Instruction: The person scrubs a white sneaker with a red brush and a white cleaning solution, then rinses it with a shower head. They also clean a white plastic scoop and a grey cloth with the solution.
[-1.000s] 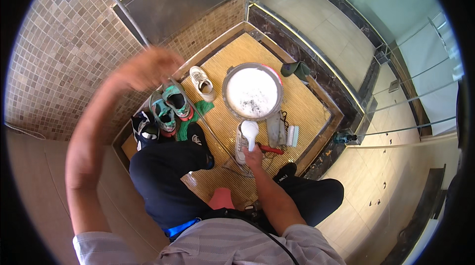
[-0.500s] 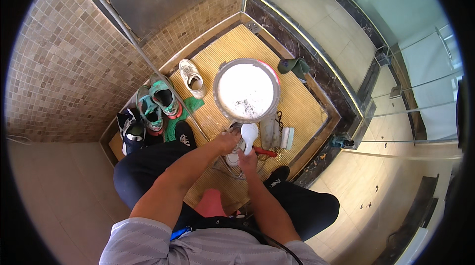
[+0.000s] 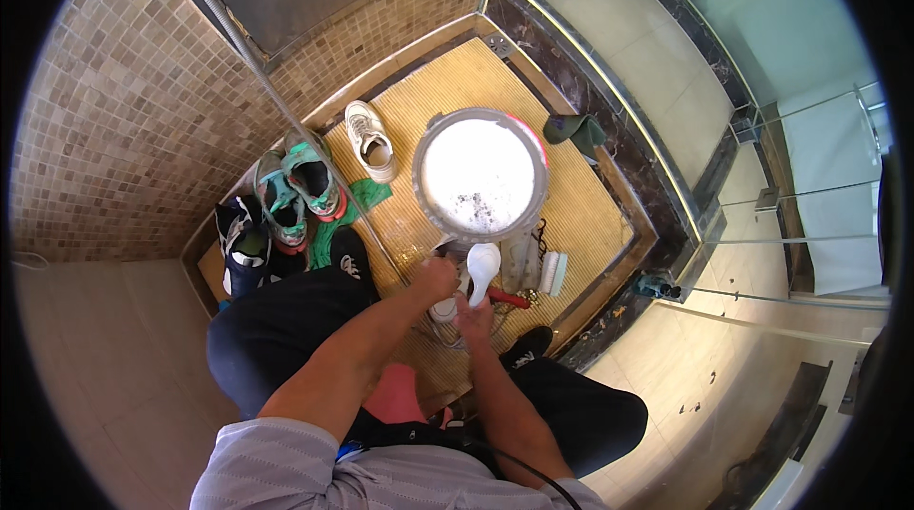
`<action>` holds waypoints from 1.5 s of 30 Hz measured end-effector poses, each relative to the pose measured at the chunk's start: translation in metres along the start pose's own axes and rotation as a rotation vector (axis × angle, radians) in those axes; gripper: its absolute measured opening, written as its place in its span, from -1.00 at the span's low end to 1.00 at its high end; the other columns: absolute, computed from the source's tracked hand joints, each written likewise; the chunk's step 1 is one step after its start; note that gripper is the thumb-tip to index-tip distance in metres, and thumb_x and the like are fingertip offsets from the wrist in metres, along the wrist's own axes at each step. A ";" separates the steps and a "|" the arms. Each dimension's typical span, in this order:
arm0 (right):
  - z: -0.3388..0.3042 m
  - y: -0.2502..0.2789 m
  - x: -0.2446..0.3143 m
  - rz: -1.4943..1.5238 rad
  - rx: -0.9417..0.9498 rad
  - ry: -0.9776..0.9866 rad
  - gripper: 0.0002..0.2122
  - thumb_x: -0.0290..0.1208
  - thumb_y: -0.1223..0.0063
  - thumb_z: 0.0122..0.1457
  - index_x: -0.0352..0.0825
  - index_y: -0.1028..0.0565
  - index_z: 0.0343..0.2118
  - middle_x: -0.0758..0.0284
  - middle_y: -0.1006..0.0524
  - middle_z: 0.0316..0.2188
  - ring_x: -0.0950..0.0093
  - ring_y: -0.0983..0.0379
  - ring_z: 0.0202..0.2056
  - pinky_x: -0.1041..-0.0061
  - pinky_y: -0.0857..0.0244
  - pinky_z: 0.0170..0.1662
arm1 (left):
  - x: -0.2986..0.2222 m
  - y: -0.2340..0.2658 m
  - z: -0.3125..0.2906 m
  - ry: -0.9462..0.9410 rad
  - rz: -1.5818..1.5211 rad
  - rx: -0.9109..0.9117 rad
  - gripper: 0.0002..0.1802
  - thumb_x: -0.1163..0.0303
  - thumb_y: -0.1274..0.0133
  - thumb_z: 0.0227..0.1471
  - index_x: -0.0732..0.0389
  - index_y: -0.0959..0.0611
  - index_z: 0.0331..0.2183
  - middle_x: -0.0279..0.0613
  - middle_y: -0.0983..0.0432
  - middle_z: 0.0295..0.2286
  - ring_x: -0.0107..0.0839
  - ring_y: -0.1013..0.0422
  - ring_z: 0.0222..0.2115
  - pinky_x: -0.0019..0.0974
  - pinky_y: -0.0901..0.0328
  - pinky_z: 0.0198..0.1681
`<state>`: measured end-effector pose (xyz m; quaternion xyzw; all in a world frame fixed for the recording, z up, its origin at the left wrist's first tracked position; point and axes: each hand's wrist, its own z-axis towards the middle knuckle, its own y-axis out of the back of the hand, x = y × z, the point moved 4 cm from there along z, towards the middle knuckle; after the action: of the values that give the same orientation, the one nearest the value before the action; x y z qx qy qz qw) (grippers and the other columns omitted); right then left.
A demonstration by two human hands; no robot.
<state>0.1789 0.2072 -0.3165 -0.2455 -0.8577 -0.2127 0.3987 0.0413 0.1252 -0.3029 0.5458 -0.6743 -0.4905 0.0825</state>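
My left hand [image 3: 438,279] is closed on a pale shoe [image 3: 444,309] just below the bucket; arm and fingers hide much of the shoe. My right hand [image 3: 473,318] grips the handle of a white shower head [image 3: 483,264], whose rounded back faces up beside the shoe. A metal hose lies in loops under my hands. Above them stands a grey-rimmed bucket [image 3: 425,208] full of white suds, with dark specks near its lower edge. Right of the shower head lie a red handle [image 3: 508,298] and a white scrubbing brush [image 3: 552,273].
Left, along the tiled wall, stand green-and-grey sneakers [image 3: 283,198] and a dark blue shoe [image 3: 246,248]. A cream sneaker [image 3: 369,140] sits left of the bucket, a dark green folded item [image 3: 577,133] right of it. A raised dark stone kerb [image 3: 619,96] borders the yellow ribbed mat [image 3: 592,196].
My left hand has shifted slightly down on the shoe. The right hand still grips the shower head, which has moved slightly in view. The whole view has tilted a little.
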 end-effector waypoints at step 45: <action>-0.099 0.045 0.116 -0.717 -0.164 0.304 -0.59 -0.11 -0.25 0.15 -0.44 -0.53 -0.19 -0.07 -0.63 -0.31 0.01 -0.60 -0.26 0.09 -0.44 -0.16 | -0.037 0.023 -0.065 -0.456 0.396 -0.103 -0.73 0.22 0.10 0.23 -0.04 -0.70 -0.19 -0.09 -0.68 -0.31 -0.07 -0.58 -0.18 0.01 -0.41 -0.11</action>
<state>0.1983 0.2164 -0.1588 0.0725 -0.8003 -0.4401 0.4007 0.0832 0.1162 -0.2374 0.2748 -0.7430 -0.6082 0.0509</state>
